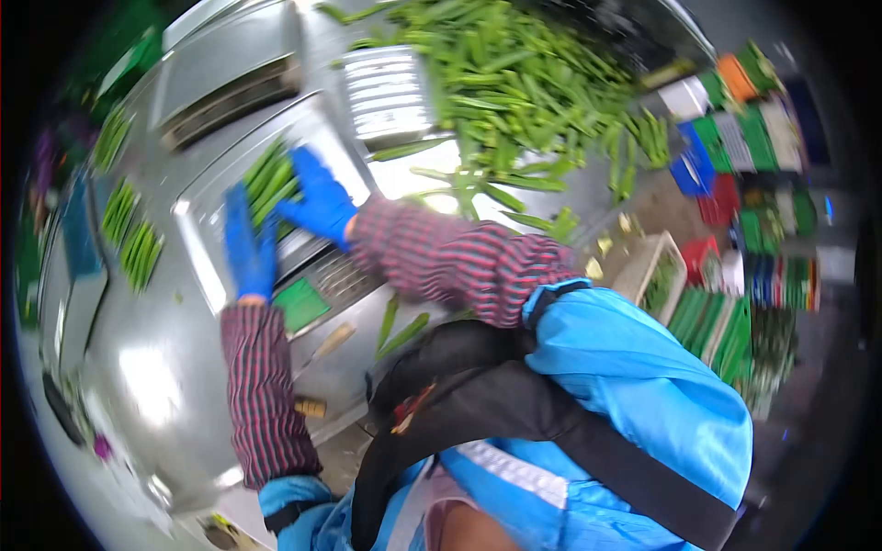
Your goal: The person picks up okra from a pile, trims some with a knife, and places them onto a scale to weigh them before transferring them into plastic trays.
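A small bundle of green okra point(269, 179) lies over a shiny metal tray point(207, 197), its pods side by side. My left hand point(250, 246), in a blue glove, presses along the near left side of the bundle. From the right, my right hand point(320, 195), gloved in blue too, grips the same pods, so the bundle sits between both hands. The fingertips are partly hidden and slightly blurred. Beyond my right hand, a ribbed metal tray point(388, 96) stands beside a large heap of loose okra point(524, 87).
Several sorted okra bundles point(141, 255) lie on the steel table point(147, 340) at left. A metal box-like device point(225, 73) stands at the back. Near me are a green card point(301, 305) and loose pods point(401, 335). Crates point(712, 331) and a white bin point(650, 275) sit at right.
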Demonstrator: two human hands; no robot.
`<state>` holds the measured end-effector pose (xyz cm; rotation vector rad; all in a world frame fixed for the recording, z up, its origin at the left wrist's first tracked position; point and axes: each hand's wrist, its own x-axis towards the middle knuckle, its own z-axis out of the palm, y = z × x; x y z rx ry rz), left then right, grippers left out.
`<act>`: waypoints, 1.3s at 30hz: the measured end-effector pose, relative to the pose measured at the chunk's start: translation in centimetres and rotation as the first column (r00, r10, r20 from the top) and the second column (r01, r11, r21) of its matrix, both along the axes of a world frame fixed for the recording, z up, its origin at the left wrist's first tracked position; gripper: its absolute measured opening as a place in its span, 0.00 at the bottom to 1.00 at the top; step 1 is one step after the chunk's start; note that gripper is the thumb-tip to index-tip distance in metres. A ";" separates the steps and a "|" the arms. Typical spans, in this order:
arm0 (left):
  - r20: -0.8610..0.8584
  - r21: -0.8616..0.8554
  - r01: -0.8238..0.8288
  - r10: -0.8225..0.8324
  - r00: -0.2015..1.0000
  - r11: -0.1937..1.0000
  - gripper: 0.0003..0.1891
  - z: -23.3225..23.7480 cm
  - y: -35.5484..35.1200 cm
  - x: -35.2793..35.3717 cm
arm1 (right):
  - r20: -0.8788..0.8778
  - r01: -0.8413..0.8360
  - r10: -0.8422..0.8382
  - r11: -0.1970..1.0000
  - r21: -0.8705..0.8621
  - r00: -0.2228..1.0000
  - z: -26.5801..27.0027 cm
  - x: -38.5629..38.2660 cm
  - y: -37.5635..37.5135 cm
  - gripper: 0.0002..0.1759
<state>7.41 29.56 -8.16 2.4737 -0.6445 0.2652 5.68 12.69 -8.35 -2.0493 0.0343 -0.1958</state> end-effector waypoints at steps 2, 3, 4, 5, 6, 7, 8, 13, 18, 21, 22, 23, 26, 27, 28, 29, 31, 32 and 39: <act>-0.022 0.009 -0.006 0.006 1.000 1.000 0.31 0.9 0.2 0.4 | 0.066 -0.018 0.019 1.000 -0.025 0.998 -0.8 0.0 -0.2 0.48; 0.071 0.101 -0.038 0.031 0.997 0.994 0.31 1.2 0.4 0.4 | 0.082 -0.028 0.031 0.999 -0.036 0.996 -1.1 0.0 -0.2 0.48; 0.170 0.189 -0.084 0.051 0.984 0.978 0.32 2.3 0.0 0.5 | 0.099 -0.044 0.048 0.998 -0.044 0.994 -0.8 0.1 -0.2 0.48; 0.208 0.127 -0.024 -0.003 0.978 0.992 0.32 3.4 -0.6 0.9 | 0.124 -0.035 0.044 0.997 -0.076 0.991 -0.5 0.1 -0.2 0.49; 0.242 0.152 0.068 -0.104 0.965 0.986 0.32 5.1 -1.5 1.0 | 0.155 -0.015 0.038 0.989 -0.147 0.987 -0.6 0.1 0.1 0.49; 0.220 0.229 0.056 -0.108 0.970 0.972 0.31 5.7 -2.0 1.2 | 0.156 -0.003 0.031 0.985 -0.175 0.987 0.0 -0.1 0.2 0.48; 0.203 0.305 0.045 -0.111 0.973 0.951 0.30 5.7 -2.3 1.5 | 0.159 0.010 0.023 0.979 -0.203 0.987 0.5 -0.1 0.3 0.48; -0.043 0.044 0.211 -0.209 0.977 0.976 0.26 3.2 -1.3 4.5 | 0.156 -0.073 0.101 0.982 -0.176 0.983 -0.4 0.6 -0.7 0.46; -0.218 -0.035 0.224 -0.227 0.949 0.974 0.22 3.1 0.4 6.7 | 0.341 -0.123 0.126 0.992 -0.031 0.932 1.5 -3.5 -7.7 0.36; -0.262 -0.084 0.305 -0.316 0.912 0.949 0.22 3.4 2.6 8.6 | 0.164 0.003 -0.056 0.951 0.309 0.985 3.1 -8.1 -15.5 0.28; -0.366 -0.098 0.270 -0.287 0.885 0.958 0.21 4.2 3.0 8.6 | -0.044 0.175 -0.184 0.803 0.570 0.982 0.8 -9.4 -17.9 0.26; -0.380 -0.099 0.275 -0.291 0.878 0.956 0.21 4.7 3.0 8.3 | 0.070 0.338 -0.347 0.935 0.108 0.935 2.1 -11.3 -21.2 0.26; -0.288 -0.053 0.334 -0.334 0.897 0.941 0.18 4.9 2.6 7.4 | 0.076 0.583 -0.590 0.806 0.098 0.804 -0.8 -17.6 -32.2 0.20; -0.371 -0.154 0.293 -0.330 0.868 0.944 0.18 4.0 2.9 7.3 | 0.112 0.672 -0.665 0.739 -0.043 0.738 -2.2 -19.7 -34.5 0.18; -0.352 -0.121 0.295 -0.318 0.880 0.948 0.18 2.3 4.4 8.1 | 0.059 0.728 -0.728 0.674 -0.121 0.683 -5.8 -22.4 -37.5 0.17; -0.359 -0.166 0.290 -0.331 0.872 0.943 0.18 1.9 4.8 8.4 | 0.000 0.695 -0.716 0.677 -0.241 0.698 -9.1 -24.7 -40.7 0.19; -0.395 -0.180 0.209 -0.265 0.879 0.961 0.17 1.7 5.5 9.1 | -0.086 0.630 -0.691 0.697 -0.342 0.718 -5.5 -24.9 -40.2 0.18; -0.321 -0.149 0.253 -0.289 0.902 0.956 0.16 1.8 5.7 9.0 | -0.128 0.601 -0.681 0.706 -0.375 0.721 -3.1 -24.1 -39.4 0.16; -0.203 0.002 0.287 -0.280 0.938 0.958 0.19 2.5 5.8 8.1 | -0.074 0.245 -0.392 0.700 -0.671 0.917 -3.6 -17.2 -41.0 0.19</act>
